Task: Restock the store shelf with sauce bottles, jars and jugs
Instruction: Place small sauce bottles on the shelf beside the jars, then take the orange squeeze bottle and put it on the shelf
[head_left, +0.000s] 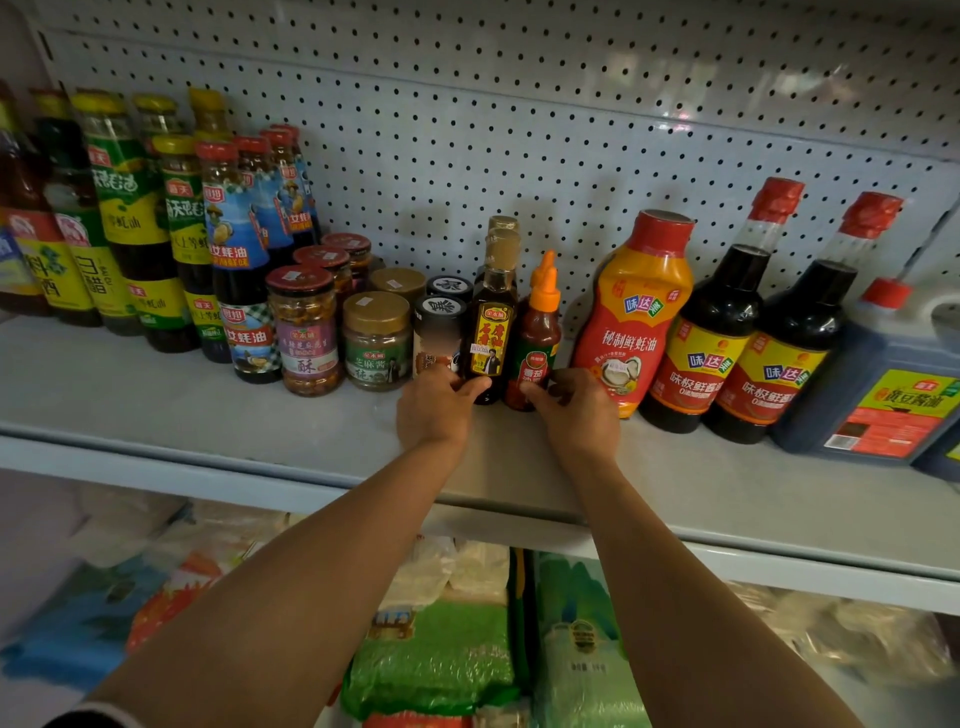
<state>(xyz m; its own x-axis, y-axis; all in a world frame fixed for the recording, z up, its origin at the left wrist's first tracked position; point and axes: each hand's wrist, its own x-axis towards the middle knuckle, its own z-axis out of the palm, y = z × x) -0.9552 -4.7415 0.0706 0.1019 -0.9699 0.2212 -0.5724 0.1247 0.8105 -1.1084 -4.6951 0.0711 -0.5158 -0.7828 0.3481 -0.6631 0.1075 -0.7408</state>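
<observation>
While held upright on shelf (156, 395):
Sesame oil bottle (491, 332): dark, gold-capped, pinched by left hand (434, 410).
Ketchup bottle (535, 343): red, orange-nozzled, gripped by right hand (576, 410).
Shelf front: bare to the edge.

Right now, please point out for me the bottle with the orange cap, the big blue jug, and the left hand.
bottle with the orange cap (536, 349), head view, on its red body below the neck.
big blue jug (878, 384), head view, on its front wall above the label.
left hand (435, 410), head view, on the back of the hand.
</observation>
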